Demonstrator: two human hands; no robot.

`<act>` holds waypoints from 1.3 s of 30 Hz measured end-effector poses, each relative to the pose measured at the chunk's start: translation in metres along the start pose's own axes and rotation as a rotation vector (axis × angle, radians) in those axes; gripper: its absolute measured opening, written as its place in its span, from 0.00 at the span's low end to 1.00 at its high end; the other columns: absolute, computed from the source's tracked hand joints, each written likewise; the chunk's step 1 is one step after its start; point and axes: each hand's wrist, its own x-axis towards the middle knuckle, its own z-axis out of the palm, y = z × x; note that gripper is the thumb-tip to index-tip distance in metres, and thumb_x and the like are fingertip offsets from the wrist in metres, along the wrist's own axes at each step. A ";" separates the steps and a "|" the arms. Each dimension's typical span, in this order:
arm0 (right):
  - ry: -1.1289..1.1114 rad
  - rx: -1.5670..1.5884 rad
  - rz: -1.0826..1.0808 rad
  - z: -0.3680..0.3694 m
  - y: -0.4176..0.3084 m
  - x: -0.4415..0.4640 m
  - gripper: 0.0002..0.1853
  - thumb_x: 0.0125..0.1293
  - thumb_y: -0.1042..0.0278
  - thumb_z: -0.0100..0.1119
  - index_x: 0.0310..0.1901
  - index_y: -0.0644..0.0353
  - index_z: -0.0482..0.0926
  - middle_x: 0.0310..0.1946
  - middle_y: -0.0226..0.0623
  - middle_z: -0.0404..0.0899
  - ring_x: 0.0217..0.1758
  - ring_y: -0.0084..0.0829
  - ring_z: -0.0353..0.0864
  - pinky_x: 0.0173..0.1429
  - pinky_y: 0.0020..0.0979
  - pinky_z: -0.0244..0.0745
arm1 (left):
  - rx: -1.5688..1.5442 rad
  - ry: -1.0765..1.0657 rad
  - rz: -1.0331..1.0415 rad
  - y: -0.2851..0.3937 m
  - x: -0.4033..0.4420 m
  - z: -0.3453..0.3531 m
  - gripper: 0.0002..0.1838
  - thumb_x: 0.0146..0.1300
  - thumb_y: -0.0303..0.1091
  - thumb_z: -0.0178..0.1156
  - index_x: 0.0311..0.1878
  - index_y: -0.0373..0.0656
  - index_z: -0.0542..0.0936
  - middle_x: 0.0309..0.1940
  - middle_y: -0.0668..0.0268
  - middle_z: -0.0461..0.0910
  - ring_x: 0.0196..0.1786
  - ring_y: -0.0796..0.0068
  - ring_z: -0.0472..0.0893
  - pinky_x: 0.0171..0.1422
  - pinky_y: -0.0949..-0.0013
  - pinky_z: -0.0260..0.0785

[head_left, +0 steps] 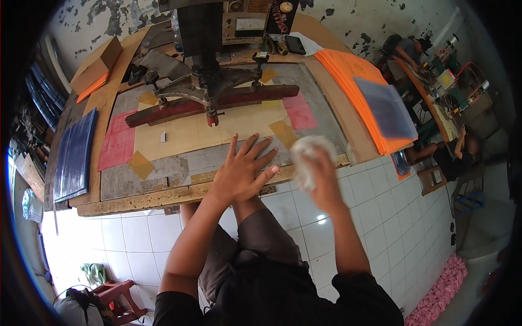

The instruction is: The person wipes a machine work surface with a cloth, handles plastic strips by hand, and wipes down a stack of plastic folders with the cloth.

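Observation:
My left hand lies with fingers spread near the front of the metal work plate, its fingertips reaching the cream sheet taped there. A white cloth is bunched in my right hand, which is blurred and over the plate's front right corner. Pink pieces and brown tape flank the sheet. Above it stands a press head with a long reddish bar. A small pale piece rests on the sheet.
Clear plastic sheets overlap a stack of orange sheets at right. Dark blue plastic sheets lie at left, near a cardboard box. A phone is at the back. Two people work at another table at far right.

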 end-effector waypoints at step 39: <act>-0.273 -0.062 -0.147 -0.029 -0.013 -0.012 0.35 0.66 0.73 0.75 0.75 0.50 0.80 0.84 0.38 0.69 0.88 0.47 0.64 0.88 0.54 0.64 | 0.046 0.074 0.057 0.004 -0.006 -0.002 0.32 0.81 0.62 0.56 0.71 0.46 0.86 0.74 0.56 0.80 0.83 0.50 0.71 0.92 0.35 0.47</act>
